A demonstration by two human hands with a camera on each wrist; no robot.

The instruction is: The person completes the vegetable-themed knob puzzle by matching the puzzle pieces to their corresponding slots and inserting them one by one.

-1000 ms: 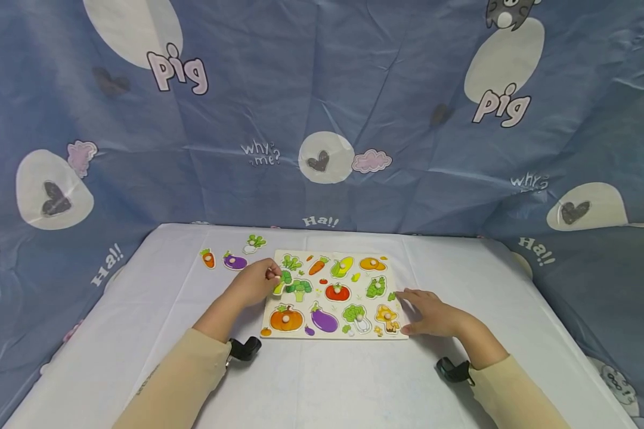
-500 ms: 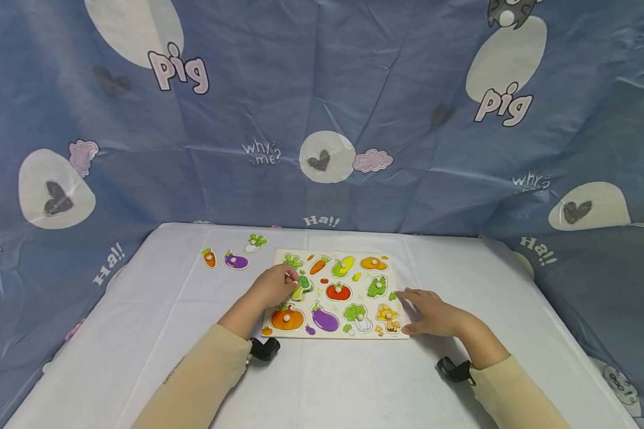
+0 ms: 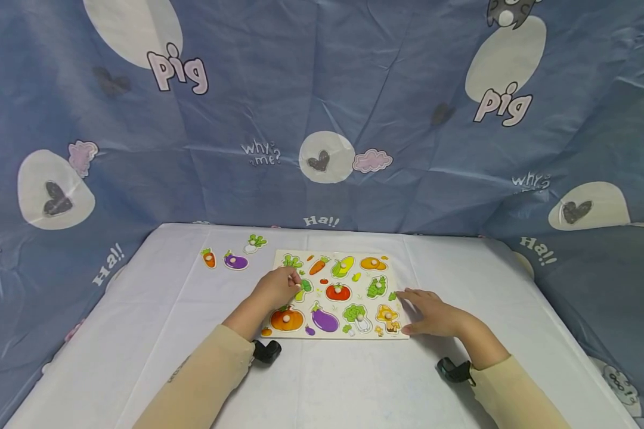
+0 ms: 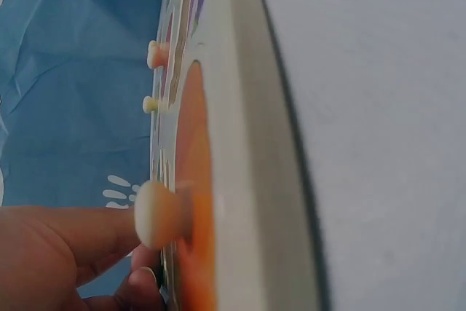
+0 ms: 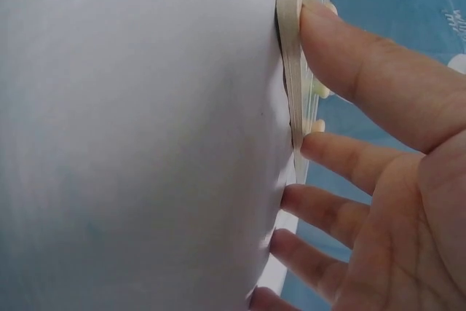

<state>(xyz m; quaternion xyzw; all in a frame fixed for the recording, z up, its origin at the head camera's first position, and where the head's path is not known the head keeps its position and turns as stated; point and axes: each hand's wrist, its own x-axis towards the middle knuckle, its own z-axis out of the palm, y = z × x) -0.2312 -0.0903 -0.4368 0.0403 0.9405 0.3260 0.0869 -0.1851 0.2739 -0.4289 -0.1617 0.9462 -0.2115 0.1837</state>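
A wooden vegetable puzzle board (image 3: pixel 333 335) lies on the white-covered table. My left hand (image 3: pixel 275 289) is over its left side, where thumb and fingers pinch a broccoli piece (image 3: pixel 305 289) at the printed broccoli spot; the hand hides part of the piece. In the left wrist view the pumpkin's round knob (image 4: pixel 154 214) stands in front of the fingertips. At the board's right edge rests my right hand (image 3: pixel 434 314), its fingers spread. The right wrist view has the thumb (image 5: pixel 349 56) and index fingertip against that edge, with the other fingertips on the cloth.
Left of the board lie a carrot piece (image 3: pixel 209 258), an eggplant piece (image 3: pixel 236 261) and a leafy white radish-like piece (image 3: pixel 254 243). Knobbed pieces such as the tomato (image 3: pixel 338 292) and mushroom (image 3: pixel 388 319) sit in the board. A blue printed cloth (image 3: pixel 408 196) hangs behind the table.
My left hand has moved right with the broccoli piece, from the board's left edge onto the printed broccoli. During the last half second it has shifted only slightly. My right hand has stayed put.
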